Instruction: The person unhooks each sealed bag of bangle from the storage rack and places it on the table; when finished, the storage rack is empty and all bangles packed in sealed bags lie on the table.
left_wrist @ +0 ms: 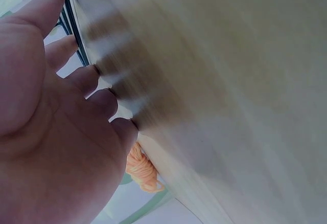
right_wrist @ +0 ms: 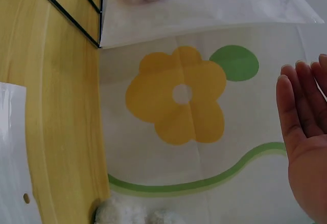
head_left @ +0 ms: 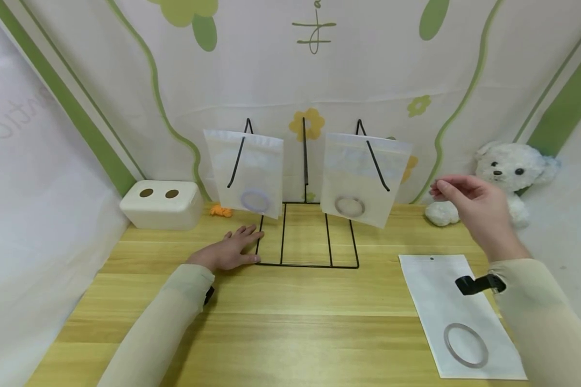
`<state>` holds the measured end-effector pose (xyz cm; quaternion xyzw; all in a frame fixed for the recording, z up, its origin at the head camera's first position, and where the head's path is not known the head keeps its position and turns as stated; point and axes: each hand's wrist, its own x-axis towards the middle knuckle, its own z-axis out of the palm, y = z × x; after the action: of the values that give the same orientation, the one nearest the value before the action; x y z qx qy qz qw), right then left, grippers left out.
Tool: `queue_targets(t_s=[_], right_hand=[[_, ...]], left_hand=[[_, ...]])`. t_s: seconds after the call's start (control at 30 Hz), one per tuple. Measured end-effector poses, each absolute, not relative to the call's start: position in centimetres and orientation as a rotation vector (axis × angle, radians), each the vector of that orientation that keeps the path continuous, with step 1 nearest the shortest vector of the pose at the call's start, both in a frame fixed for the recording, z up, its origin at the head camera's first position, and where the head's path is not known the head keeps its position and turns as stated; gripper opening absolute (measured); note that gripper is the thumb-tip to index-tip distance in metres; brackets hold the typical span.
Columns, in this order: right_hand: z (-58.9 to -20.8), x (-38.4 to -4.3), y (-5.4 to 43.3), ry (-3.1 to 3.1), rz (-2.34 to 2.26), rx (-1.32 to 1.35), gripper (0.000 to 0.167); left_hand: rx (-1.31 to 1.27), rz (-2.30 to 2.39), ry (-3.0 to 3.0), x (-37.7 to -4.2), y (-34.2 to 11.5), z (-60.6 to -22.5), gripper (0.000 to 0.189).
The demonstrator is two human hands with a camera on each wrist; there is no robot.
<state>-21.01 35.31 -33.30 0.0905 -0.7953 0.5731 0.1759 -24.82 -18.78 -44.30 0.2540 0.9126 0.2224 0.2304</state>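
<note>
My left hand (head_left: 232,250) rests on the table with fingers spread. Its fingertips are at the left side of a black wire display rack's base (head_left: 307,265). Two white zip bags hang from the rack's hooks: the left bag (head_left: 266,172) contains a lilac bangle (head_left: 242,200), and the right bag (head_left: 336,177) contains a greyish bangle (head_left: 336,206). Raised in the air right of the rack is my right hand (head_left: 484,209), fingers loosely bent and holding nothing. A third bag (head_left: 431,290), with a pale mauve bangle (head_left: 446,339), lies flat below it.
A white plush bear (head_left: 505,166) sits behind my right hand. At the back left stands a white box (head_left: 160,212) with two round holes, beside an orange bundle of cord (head_left: 221,211). A printed cloth (head_left: 363,70) hangs behind the table.
</note>
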Motion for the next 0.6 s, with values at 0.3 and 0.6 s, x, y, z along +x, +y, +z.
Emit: queue_targets(t_s=[0.3,0.6], right_hand=[[-31.2,-23.0,32.7,-2.292,1.422,0.293,0.028],[-30.6,-24.6,31.0,-2.152,1.509,0.326,0.025]], left_hand=[[0.698,0.616,2.508,-24.7,-18.7,-44.1,0.077],[0.704,0.623,2.497,-24.7,-18.5,-44.3,0.078]])
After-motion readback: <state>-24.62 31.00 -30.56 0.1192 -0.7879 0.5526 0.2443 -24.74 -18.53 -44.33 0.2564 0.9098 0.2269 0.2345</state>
